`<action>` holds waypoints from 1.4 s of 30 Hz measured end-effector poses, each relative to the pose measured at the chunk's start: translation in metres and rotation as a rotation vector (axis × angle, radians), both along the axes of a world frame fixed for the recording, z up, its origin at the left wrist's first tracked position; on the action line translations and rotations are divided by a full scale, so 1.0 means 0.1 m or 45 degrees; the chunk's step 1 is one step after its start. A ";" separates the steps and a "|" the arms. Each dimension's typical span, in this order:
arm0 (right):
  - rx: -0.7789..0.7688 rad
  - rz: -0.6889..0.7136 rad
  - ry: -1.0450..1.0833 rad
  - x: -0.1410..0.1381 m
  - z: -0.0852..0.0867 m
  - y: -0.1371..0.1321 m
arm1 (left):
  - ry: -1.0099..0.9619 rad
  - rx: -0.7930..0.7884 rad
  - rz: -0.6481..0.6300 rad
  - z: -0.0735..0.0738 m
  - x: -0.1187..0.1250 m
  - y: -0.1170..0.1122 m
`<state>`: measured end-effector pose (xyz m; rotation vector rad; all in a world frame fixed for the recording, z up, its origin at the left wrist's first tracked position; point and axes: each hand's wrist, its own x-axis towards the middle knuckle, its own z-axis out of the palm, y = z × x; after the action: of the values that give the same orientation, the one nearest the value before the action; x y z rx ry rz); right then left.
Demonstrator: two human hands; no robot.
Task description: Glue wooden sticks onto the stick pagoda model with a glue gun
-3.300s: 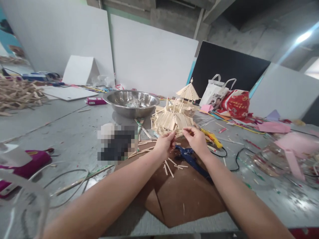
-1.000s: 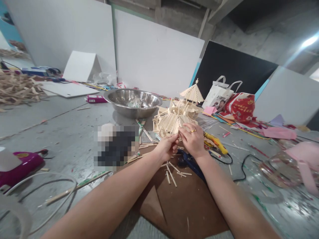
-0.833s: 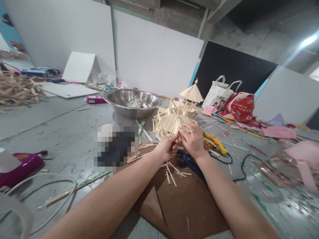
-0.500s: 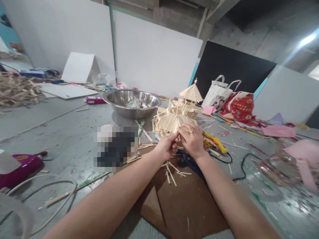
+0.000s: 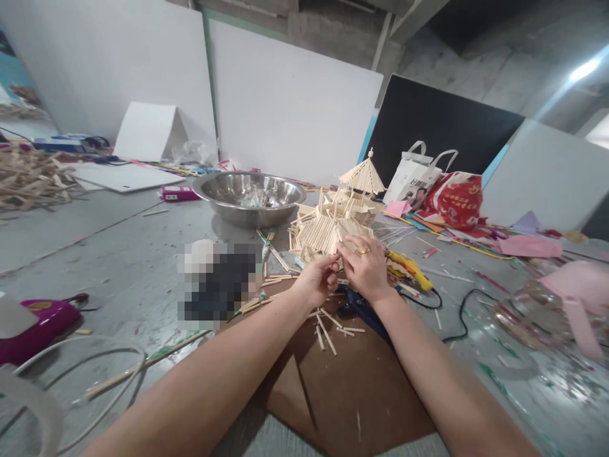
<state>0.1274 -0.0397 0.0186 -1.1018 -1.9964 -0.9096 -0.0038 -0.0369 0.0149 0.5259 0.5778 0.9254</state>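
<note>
A model pavilion (image 5: 320, 233) built of pale wooden sticks stands in front of me, with a pointed roof (image 5: 363, 174) on top. Both hands meet at the near edge of its lower roof. My left hand (image 5: 320, 278) is closed, thumb and forefinger pinched at the roof's edge; whatever sits between the fingertips is too small to name. Curled over the same edge, my right hand (image 5: 364, 263), with a ring on one finger, presses its fingertips close to the left ones. Short loose sticks (image 5: 327, 331) lie on the brown board (image 5: 352, 393) below my hands.
Left of the pavilion stands a steel basin (image 5: 250, 200). A yellow-handled tool (image 5: 410, 270) with a black cord and dark blue scissors (image 5: 364, 311) lie by my right hand. Further right are a clear container (image 5: 528, 317) and a red bag (image 5: 454, 200). A purple device (image 5: 42, 324) sits at left.
The whole view has shifted very slightly. Both hands stay at the roof's edge in nearly the same pose.
</note>
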 end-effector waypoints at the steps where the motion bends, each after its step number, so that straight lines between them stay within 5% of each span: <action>1: -0.006 0.004 0.005 0.00 0.00 0.00 | 0.002 -0.009 -0.005 0.00 -0.01 0.00; 29: -0.035 0.077 0.136 -0.02 -0.06 0.01 | -0.020 0.037 -0.076 0.04 0.01 0.01; 35: -0.047 0.154 0.284 0.09 0.09 0.02 | -0.010 0.061 -0.140 -0.03 -0.03 -0.02; 37: -0.118 0.016 0.422 0.27 0.19 0.04 | 0.004 0.096 -0.189 -0.06 -0.05 -0.03; 40: -0.604 -0.658 0.511 0.66 0.28 0.09 | 0.042 0.146 -0.210 -0.11 -0.06 -0.06; 42: -0.795 -0.859 0.526 0.95 0.26 0.12 | 0.073 0.172 -0.194 -0.13 -0.06 -0.08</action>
<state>0.2225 -0.0282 0.0443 -2.1927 -1.5920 -0.2826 -0.0095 -0.0447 0.0020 0.7105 0.5209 0.8098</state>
